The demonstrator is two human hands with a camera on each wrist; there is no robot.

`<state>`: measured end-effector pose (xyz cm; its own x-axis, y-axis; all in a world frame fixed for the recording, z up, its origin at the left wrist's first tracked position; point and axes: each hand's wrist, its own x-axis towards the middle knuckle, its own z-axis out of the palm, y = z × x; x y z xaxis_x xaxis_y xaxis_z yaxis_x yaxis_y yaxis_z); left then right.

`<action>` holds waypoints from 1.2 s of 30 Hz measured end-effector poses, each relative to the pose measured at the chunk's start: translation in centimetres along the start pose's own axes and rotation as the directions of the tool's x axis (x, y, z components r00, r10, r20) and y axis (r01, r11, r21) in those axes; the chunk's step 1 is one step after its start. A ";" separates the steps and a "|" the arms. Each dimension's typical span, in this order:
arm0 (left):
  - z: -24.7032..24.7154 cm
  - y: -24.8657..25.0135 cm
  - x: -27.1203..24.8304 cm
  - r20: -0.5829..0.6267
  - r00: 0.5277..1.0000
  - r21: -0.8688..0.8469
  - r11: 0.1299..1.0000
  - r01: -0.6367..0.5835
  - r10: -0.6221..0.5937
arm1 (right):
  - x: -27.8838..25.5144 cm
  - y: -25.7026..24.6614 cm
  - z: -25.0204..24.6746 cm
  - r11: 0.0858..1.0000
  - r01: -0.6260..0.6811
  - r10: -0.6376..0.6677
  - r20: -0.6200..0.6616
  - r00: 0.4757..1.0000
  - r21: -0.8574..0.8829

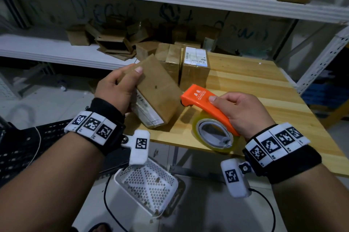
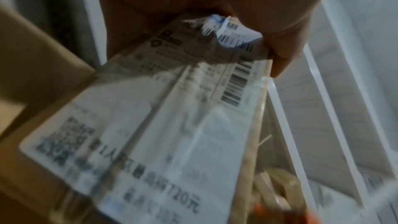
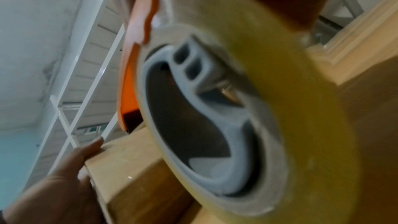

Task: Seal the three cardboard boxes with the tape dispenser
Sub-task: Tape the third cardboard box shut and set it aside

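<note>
My left hand grips a labelled cardboard box, thumb across its top face and fingers curled round the far side. It is tilted, its lower corner at the near edge of the wooden table. The shipping label faces my wrist. At three o'clock from that box, my right hand wraps the orange tape dispenser, thumb pressed on its top; the yellowish tape roll hangs beneath. Two more cardboard boxes stand side by side at twelve o'clock, behind the tilted one. A white perforated basket sits on the floor at six o'clock.
</note>
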<state>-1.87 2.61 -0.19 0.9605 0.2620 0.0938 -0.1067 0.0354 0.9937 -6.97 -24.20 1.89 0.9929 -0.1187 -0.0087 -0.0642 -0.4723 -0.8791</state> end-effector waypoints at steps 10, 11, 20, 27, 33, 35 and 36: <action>-0.1 0.0 -0.4 -0.006 0.994 -0.029 0.993 0.111 -0.111 | 0.2 -0.5 -1.2 0.995 -0.043 0.045 0.026 0.999 -0.090; -0.1 -0.1 -0.5 -0.006 0.993 -0.028 0.993 0.116 -0.116 | 0.3 -0.6 -1.3 0.995 -0.046 0.049 0.032 0.998 -0.091; -0.1 -0.2 -0.6 0.007 0.991 -0.059 0.989 0.134 -0.134 | 0.4 -0.7 -1.9 0.994 -0.038 0.048 0.094 0.994 -0.100; -0.2 -0.2 -0.3 0.020 0.984 -0.065 0.981 0.180 -0.180 | 0.3 -0.4 -2.3 0.993 -0.066 0.079 0.131 0.988 -0.100; -0.1 -0.1 -0.4 0.003 0.980 -0.007 0.980 0.201 -0.201 | 0.2 -0.7 -1.6 0.984 -0.071 0.089 0.108 0.990 -0.162; -0.3 0.0 -0.4 -0.005 0.974 0.036 0.973 0.227 -0.227 | 0.2 -0.7 -1.2 0.978 -0.073 0.092 0.091 0.992 -0.194; -0.4 0.0 -0.5 -0.009 0.972 0.065 0.970 0.235 -0.234 | 0.2 -0.8 -1.1 0.976 -0.076 0.096 0.086 0.992 -0.205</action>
<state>-2.42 2.86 -0.23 0.9565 0.2547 -0.1423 0.1383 0.0334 0.9898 -6.80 -24.82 3.11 0.9872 -0.0876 -0.1336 -0.1588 -0.6307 -0.7596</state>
